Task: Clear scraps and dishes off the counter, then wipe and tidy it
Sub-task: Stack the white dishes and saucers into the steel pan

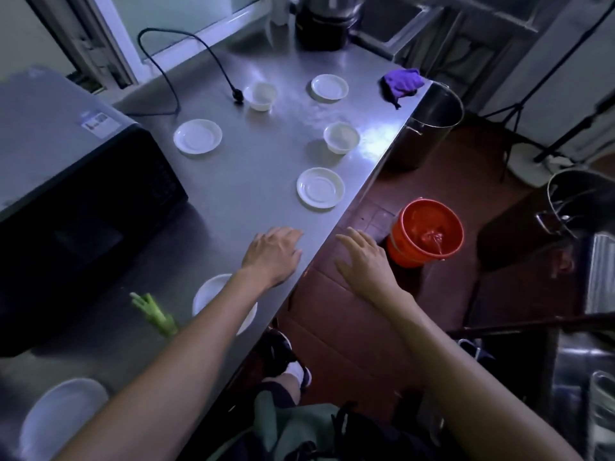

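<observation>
Scrap of green stalk (156, 312) is lying on the counter (233, 168), its long axis pointing away leftward; both grips, left hand (273, 252) and right hand (364, 257), are being held open, nothing gripped.

Dim, blue-tinted frame. Light enters from the window (186, 15) and glares off the tabletop (332, 114) beside the far bowls. Soft shadows beneath dishes. Edges bend with wide-angle distortion; lower corners blur.

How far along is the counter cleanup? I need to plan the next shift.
Barely started. Done: nothing visible. In hand: nothing; the left hand hovers open over the steel counter, the right hand beyond its edge. Left: white saucers such as the nearest one, two white bowls, green vegetable scrap, and wiping; the purple cloth lies untouched.
</observation>
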The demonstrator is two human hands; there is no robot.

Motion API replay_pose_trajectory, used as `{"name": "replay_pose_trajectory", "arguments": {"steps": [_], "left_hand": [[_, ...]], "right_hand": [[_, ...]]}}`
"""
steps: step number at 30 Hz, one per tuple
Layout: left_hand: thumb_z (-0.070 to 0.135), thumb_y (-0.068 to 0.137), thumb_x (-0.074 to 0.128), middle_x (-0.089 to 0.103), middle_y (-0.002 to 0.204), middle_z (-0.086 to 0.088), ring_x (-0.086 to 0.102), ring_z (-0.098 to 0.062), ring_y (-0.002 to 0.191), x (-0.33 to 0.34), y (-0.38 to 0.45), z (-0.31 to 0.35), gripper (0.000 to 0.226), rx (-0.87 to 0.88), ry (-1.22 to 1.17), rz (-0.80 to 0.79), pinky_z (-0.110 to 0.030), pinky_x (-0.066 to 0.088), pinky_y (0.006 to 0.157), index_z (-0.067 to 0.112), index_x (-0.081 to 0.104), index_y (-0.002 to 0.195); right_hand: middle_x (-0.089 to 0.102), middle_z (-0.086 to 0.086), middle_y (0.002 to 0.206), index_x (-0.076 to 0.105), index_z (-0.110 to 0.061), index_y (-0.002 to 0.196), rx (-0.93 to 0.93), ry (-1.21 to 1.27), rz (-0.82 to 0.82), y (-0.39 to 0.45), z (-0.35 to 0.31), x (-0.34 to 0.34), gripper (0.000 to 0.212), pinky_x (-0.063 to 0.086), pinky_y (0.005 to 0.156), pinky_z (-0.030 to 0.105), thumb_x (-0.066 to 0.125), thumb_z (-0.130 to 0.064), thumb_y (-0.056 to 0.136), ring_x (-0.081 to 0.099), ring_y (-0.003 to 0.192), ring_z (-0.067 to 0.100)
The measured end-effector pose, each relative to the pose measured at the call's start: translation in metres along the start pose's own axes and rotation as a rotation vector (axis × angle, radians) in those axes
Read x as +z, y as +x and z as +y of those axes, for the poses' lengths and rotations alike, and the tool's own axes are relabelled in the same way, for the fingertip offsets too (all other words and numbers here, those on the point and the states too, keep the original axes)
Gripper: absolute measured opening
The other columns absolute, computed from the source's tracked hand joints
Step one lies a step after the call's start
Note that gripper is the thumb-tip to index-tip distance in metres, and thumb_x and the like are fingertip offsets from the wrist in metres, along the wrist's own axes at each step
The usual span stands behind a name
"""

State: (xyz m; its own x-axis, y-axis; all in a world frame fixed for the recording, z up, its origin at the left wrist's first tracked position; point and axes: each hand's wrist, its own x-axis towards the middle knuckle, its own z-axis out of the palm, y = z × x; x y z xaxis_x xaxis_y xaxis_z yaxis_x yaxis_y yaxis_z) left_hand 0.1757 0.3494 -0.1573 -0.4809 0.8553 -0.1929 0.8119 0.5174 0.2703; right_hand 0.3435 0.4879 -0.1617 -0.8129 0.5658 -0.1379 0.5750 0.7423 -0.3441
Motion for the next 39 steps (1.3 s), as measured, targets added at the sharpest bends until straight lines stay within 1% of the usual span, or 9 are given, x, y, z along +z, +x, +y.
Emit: {"name": "replay_pose_trajectory", "arguments": {"steps": [4,9,12,18,21,26,30,33,39], "left_hand": [[0.040,0.100,0.044,0.042,0.148,-0.002,0.035,-0.023,0.138,-0.002,0.037,-0.017,0.048,-0.029,0.094,-0.043,-0.044,0.033,0.107,0.020,0.042,0.143],[0.039,0.100,0.044,0.038,0.150,-0.001,0.032,-0.023,0.139,-0.010,0.073,-0.042,0.048,-0.102,0.034,-0.019,-0.043,0.033,0.108,0.020,0.041,0.143],[0.040,0.100,0.043,0.033,0.155,-0.001,0.029,-0.023,0.142,-0.014,0.082,-0.053,0.051,-0.142,0.009,-0.032,-0.044,0.031,0.111,0.021,0.037,0.147],[0.040,0.101,0.044,0.028,0.160,-0.002,0.024,-0.024,0.146,-0.018,0.103,-0.059,0.055,-0.197,-0.050,-0.055,-0.046,0.028,0.113,0.022,0.033,0.151],[0.040,0.101,0.044,0.029,0.160,-0.001,0.024,-0.023,0.146,-0.017,0.119,-0.053,0.055,-0.214,-0.081,-0.044,-0.046,0.029,0.113,0.021,0.033,0.151],[0.040,0.101,0.042,0.029,0.159,0.000,0.024,-0.022,0.146,-0.014,0.156,-0.035,0.055,-0.256,-0.077,-0.052,-0.045,0.031,0.112,0.022,0.032,0.152],[0.039,0.100,0.043,0.034,0.156,0.002,0.026,-0.021,0.144,-0.015,0.198,-0.012,0.053,-0.330,-0.056,-0.036,-0.043,0.032,0.110,0.022,0.036,0.149],[0.038,0.100,0.043,0.036,0.156,0.002,0.027,-0.020,0.143,-0.015,0.230,0.008,0.052,-0.364,-0.039,-0.041,-0.042,0.032,0.108,0.022,0.037,0.149],[0.038,0.100,0.043,0.034,0.157,0.003,0.028,-0.020,0.143,-0.014,0.271,0.040,0.053,-0.451,-0.055,-0.046,-0.042,0.032,0.109,0.022,0.034,0.150]], "right_hand": [[0.040,0.000,0.152,0.047,-0.025,0.144,-0.026,-0.064,-0.031,0.040,0.002,-0.011,0.057,0.035,0.108,0.046,0.064,-0.035,0.091,0.029,0.145,0.025],[0.032,0.004,0.160,0.043,-0.024,0.147,-0.045,-0.086,-0.087,0.092,0.000,-0.020,0.061,0.029,0.113,0.046,0.064,-0.038,0.092,0.024,0.149,0.025],[0.027,0.002,0.162,0.038,-0.027,0.150,-0.057,-0.106,-0.136,0.112,-0.001,-0.019,0.064,0.026,0.115,0.045,0.062,-0.044,0.093,0.019,0.150,0.023],[0.027,0.001,0.162,0.038,-0.029,0.149,-0.095,-0.102,-0.146,0.150,0.001,-0.019,0.066,0.029,0.112,0.045,0.063,-0.046,0.090,0.020,0.149,0.022],[0.031,-0.001,0.160,0.041,-0.027,0.146,-0.118,-0.102,-0.138,0.171,0.010,-0.021,0.065,0.030,0.109,0.042,0.063,-0.044,0.088,0.024,0.146,0.023],[0.028,0.000,0.160,0.037,-0.028,0.147,-0.157,-0.094,-0.161,0.211,0.042,-0.033,0.065,0.029,0.110,0.044,0.061,-0.045,0.090,0.021,0.147,0.023],[0.019,0.003,0.165,0.034,-0.029,0.149,-0.197,-0.106,-0.180,0.254,0.082,-0.054,0.067,0.025,0.113,0.045,0.059,-0.048,0.090,0.015,0.150,0.023],[0.018,0.004,0.165,0.034,-0.029,0.150,-0.225,-0.093,-0.172,0.287,0.110,-0.065,0.068,0.024,0.114,0.046,0.060,-0.048,0.090,0.015,0.151,0.024],[0.010,0.006,0.166,0.026,-0.030,0.153,-0.286,-0.128,-0.255,0.334,0.144,-0.069,0.075,0.022,0.116,0.047,0.061,-0.052,0.089,0.010,0.152,0.027]]}}
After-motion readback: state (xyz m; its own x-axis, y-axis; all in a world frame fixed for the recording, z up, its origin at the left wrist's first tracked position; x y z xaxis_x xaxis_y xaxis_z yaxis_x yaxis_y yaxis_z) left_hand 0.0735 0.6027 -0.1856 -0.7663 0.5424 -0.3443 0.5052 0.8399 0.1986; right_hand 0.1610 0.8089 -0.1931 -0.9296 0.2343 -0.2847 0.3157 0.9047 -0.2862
